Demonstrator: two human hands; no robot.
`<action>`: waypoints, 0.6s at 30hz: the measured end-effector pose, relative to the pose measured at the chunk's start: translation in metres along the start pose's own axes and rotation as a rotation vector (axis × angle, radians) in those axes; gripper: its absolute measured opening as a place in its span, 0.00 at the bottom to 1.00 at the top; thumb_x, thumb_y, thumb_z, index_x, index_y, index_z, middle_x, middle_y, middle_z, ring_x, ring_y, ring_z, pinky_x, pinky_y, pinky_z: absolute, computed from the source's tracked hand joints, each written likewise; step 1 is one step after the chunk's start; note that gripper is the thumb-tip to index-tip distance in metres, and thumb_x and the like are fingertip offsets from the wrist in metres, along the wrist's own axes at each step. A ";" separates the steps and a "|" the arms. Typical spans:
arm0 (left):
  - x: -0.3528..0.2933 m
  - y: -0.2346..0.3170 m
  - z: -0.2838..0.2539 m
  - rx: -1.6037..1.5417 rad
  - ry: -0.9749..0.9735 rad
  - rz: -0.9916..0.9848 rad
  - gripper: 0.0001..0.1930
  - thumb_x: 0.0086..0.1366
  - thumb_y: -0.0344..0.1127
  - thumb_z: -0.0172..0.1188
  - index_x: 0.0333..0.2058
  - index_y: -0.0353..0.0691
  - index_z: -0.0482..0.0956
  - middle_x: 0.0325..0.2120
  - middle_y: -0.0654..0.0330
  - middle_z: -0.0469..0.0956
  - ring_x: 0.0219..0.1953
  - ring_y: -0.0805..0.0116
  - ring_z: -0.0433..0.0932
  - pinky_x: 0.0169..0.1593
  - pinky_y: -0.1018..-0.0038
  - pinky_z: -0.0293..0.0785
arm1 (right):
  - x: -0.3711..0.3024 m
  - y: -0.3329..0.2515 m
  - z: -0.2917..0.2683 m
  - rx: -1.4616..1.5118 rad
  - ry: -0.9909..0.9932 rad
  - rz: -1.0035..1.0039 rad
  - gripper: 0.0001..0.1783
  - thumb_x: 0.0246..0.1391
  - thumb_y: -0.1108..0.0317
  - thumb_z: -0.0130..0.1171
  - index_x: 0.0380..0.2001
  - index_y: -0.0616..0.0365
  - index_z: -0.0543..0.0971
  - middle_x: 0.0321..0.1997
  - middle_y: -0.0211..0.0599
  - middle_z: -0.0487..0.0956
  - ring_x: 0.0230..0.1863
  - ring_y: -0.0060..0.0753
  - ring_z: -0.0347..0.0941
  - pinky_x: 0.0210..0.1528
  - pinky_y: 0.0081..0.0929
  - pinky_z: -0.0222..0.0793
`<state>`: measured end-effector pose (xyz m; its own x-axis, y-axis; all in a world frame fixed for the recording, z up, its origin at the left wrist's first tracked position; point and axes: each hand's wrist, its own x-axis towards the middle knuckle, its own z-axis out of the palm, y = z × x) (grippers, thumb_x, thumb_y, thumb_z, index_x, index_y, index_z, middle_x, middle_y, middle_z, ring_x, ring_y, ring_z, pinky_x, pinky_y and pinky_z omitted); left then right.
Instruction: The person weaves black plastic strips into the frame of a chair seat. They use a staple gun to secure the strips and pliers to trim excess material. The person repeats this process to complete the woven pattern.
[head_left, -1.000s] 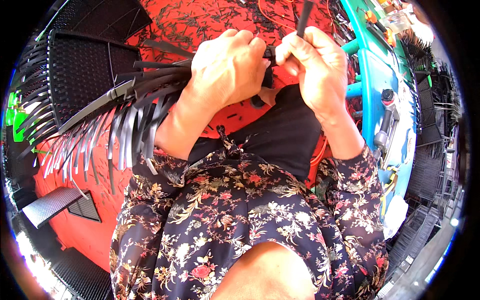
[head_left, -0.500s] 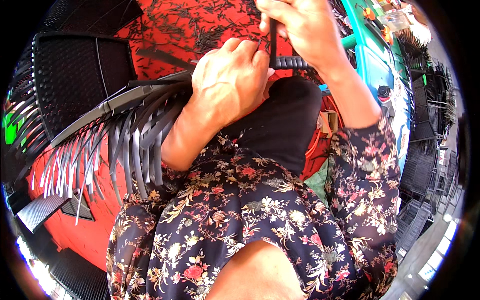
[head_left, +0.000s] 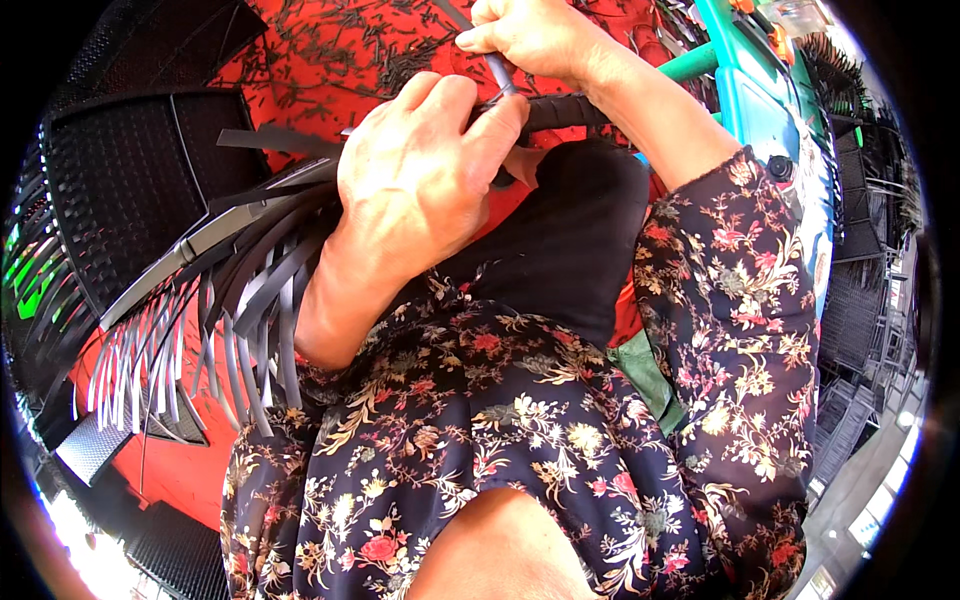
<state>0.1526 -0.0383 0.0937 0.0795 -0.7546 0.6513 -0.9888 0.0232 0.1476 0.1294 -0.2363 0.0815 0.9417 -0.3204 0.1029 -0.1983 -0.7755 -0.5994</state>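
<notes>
My left hand [head_left: 405, 175] is closed around a dark frame bar, its thumb against the spot where a flat grey-black plastic strip [head_left: 498, 72] comes up. Above and to the right, my right hand [head_left: 535, 35] pinches that strip. Between the hands and to the right, a stretch of the bar is wrapped in black strip [head_left: 565, 112]. To the left, the frame's long edge [head_left: 190, 250] carries many loose strip ends [head_left: 255, 310] hanging down in a fringe. My left palm hides the part of the bar that it grips.
A black woven panel [head_left: 125, 170] stands at the left. Cut black scraps litter the red floor [head_left: 330, 50] at the top. Teal tubing and a light-blue machine body [head_left: 755, 110] stand at the right, with stacked black woven furniture [head_left: 855, 290] beyond.
My right hand has moved left and slightly up, and the strip now slants up to the left instead of standing upright. My left hand has shifted a little left with the frame.
</notes>
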 end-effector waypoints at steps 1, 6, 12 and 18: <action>0.000 0.000 0.000 0.009 -0.010 0.009 0.16 0.47 0.25 0.63 0.39 0.42 0.80 0.22 0.61 0.69 0.25 0.61 0.73 0.28 0.68 0.72 | 0.001 0.000 -0.001 -0.054 -0.033 -0.003 0.14 0.42 0.59 0.64 0.16 0.59 0.79 0.21 0.49 0.77 0.25 0.46 0.75 0.29 0.39 0.69; -0.001 0.000 0.002 0.057 -0.037 0.047 0.16 0.47 0.29 0.61 0.38 0.44 0.80 0.24 0.61 0.69 0.28 0.62 0.74 0.26 0.68 0.72 | -0.002 -0.008 -0.008 0.134 -0.145 -0.052 0.09 0.45 0.68 0.61 0.28 0.63 0.78 0.22 0.45 0.78 0.26 0.40 0.77 0.30 0.34 0.72; -0.004 0.006 0.000 0.020 0.005 0.062 0.17 0.45 0.23 0.62 0.38 0.39 0.80 0.22 0.60 0.70 0.25 0.60 0.73 0.28 0.68 0.71 | -0.032 -0.018 -0.032 0.674 -0.311 -0.079 0.28 0.47 0.80 0.54 0.55 0.66 0.67 0.30 0.40 0.77 0.28 0.33 0.77 0.34 0.28 0.74; -0.004 -0.011 -0.002 0.028 -0.026 0.083 0.18 0.44 0.26 0.58 0.38 0.42 0.80 0.25 0.61 0.69 0.29 0.61 0.73 0.29 0.68 0.73 | -0.018 -0.002 -0.027 -0.036 -0.245 -0.451 0.17 0.44 0.76 0.54 0.41 0.63 0.79 0.33 0.45 0.78 0.35 0.39 0.77 0.37 0.32 0.73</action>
<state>0.1632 -0.0347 0.0908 -0.0062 -0.7678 0.6407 -0.9950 0.0686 0.0726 0.1058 -0.2442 0.1020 0.9709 0.1838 0.1534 0.2371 -0.8269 -0.5100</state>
